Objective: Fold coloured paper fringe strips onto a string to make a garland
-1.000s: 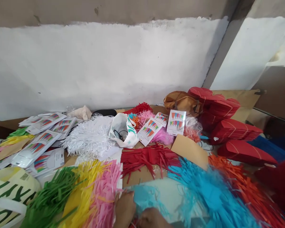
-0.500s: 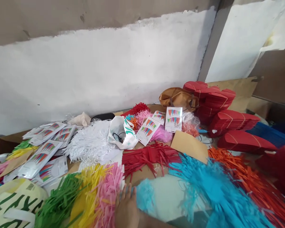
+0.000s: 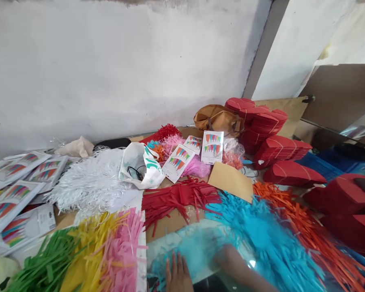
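Note:
My left hand (image 3: 179,272) lies flat with its fingers stretched out on a turquoise fringed paper tassel (image 3: 197,249) at the bottom middle. Motion smears my right hand (image 3: 228,259), which is at the right end of that tassel; its fingers cannot be made out. Under the tassel is a pale, shiny sheet (image 3: 167,239). Close by on the right spreads a big heap of turquoise tassels (image 3: 267,235). A bundle of red tassels (image 3: 182,196) lies just beyond the sheet.
Pink (image 3: 124,243), yellow (image 3: 91,243) and green tassels (image 3: 45,259) lie at left, with white fringe (image 3: 91,180) behind. Orange tassels (image 3: 310,223) and red paper stacks (image 3: 287,150) stand right. Printed packs (image 3: 212,147), a white bag (image 3: 140,166) and a brown bag (image 3: 217,117) sit near the wall.
The view has shifted down and left-side items have slid toward the left edge. Earlier one hand showed beside the turquoise tassel; now both hands are at it, and the tassel lies spread sideways.

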The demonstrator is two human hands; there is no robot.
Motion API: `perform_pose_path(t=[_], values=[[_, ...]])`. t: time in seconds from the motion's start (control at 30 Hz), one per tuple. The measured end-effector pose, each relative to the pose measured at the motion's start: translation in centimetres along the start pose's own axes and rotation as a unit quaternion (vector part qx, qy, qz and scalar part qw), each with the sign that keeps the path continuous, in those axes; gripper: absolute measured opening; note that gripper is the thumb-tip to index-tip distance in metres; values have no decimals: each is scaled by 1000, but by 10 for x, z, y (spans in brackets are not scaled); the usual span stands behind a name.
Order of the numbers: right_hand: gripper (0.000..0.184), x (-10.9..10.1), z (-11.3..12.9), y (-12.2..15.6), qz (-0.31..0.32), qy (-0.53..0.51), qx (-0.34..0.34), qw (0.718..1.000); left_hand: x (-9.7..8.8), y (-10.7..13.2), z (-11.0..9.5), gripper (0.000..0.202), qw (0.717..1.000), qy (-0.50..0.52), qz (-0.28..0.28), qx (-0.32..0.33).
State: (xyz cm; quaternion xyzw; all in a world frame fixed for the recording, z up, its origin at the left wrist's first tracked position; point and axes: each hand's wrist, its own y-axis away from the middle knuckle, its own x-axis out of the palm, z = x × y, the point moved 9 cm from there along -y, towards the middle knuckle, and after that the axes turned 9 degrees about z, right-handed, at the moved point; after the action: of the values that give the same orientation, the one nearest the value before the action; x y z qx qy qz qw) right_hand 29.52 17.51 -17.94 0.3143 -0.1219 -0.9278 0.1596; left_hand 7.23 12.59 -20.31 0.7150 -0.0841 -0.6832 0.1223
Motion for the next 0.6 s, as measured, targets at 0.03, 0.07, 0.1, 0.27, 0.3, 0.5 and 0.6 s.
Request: perform_pose_path(t=[0.03,0.07,0.1,0.27,0.3,0.5,0.6], values=[[14,-19,-17,6,-41,21,25,999,-1,1,-2,46,1000,-4,-3,-8],[22,-36,-28,12,-85,38,41,995,-3,2,-4,45,1000,-10,-5,-10],[30,-47,-29,19,-128,61,37,989,-3,2,-6,45,1000,-15,-7,-7],[35,21,64,18,-34,211,-225,951,2,6,-4,44,999,-16,-44,15],[40,46,80,12,34,221,-262,939,4,7,-2,43,998,-10,-55,19],[45,39,61,-37,-31,272,-116,955,17,17,3,42,994,7,-101,48],[43,31,50,-18,-64,294,-173,938,20,19,4,42,992,26,-116,45]])
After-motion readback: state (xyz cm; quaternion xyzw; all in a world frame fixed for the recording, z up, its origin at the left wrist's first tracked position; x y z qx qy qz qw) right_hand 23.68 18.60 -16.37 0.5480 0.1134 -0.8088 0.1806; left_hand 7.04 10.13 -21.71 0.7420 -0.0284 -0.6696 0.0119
